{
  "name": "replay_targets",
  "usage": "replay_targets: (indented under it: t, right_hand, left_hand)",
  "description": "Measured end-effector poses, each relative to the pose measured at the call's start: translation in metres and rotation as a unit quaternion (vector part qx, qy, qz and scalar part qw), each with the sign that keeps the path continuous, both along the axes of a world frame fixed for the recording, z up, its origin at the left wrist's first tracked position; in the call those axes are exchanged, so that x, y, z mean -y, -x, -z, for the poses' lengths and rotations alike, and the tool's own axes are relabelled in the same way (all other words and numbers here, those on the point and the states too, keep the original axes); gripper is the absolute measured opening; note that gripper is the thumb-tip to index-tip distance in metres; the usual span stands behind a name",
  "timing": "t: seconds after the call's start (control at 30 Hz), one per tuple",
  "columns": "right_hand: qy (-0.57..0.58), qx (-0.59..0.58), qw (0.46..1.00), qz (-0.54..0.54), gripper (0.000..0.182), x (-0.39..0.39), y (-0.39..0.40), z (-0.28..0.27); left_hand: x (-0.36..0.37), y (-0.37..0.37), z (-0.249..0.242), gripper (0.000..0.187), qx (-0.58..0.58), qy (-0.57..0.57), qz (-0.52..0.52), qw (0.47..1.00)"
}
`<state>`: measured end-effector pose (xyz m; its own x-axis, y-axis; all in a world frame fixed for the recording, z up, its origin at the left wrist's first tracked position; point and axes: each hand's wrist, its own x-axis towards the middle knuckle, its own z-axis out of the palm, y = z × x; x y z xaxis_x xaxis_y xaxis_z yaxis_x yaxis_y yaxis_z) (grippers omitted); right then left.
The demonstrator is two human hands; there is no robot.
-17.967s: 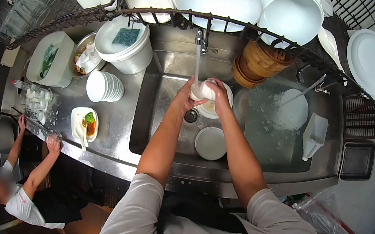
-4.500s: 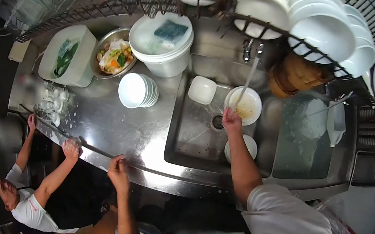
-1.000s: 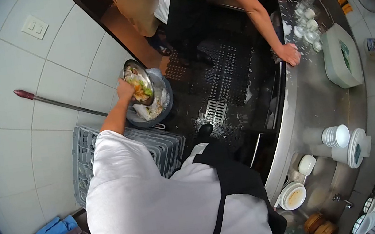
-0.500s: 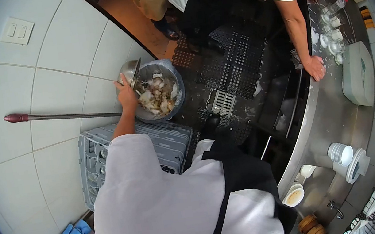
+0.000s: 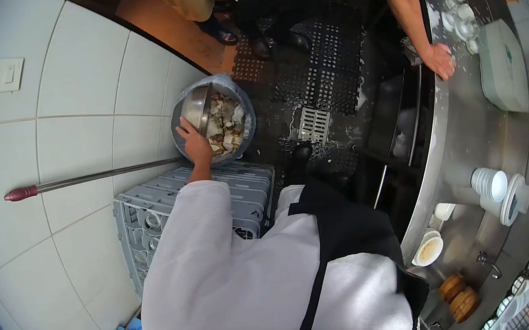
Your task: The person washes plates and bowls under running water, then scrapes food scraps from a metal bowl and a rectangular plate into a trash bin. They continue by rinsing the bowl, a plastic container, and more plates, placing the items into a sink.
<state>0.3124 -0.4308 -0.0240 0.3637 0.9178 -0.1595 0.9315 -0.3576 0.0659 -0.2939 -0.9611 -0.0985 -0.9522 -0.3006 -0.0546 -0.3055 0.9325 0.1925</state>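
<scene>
The scraps are being tipped out: a metal bowl (image 5: 197, 107) is held on edge over the lined bin (image 5: 244, 134) by the left hand (image 5: 195, 144), fingers closed on its rim. The bowl seems nearly emptied, though glare hides its inside. The right hand is out of view. Next, the bowl needs righting and carrying back to the surface (image 5: 475, 137).
</scene>
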Motion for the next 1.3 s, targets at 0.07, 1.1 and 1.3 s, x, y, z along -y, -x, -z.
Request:
replay_targets:
  t: [0.07, 1.1, 1.3]
  right_hand:
    - [0.001, -0.006, 1.000, 0.006, 0.053, 0.002, -0.004, 0.000]
    - [-0.200, -0.412, 0.861, -0.221, 0.029, 0.014, -0.165, 0.004]
    - [-0.350, -0.231, 0.905, -0.064, 0.039, 0.012, -0.274, -0.064]
  left_hand:
    - [0.000, -0.017, 0.003, 0.093, -0.022, 0.020, 0.009, 1.000]
    - [0.002, -0.127, -0.119, 0.044, 0.209, -0.610, 0.077, 0.761]
    - [-0.112, -0.222, -0.160, 0.045, 0.275, -0.619, -0.017, 0.735]
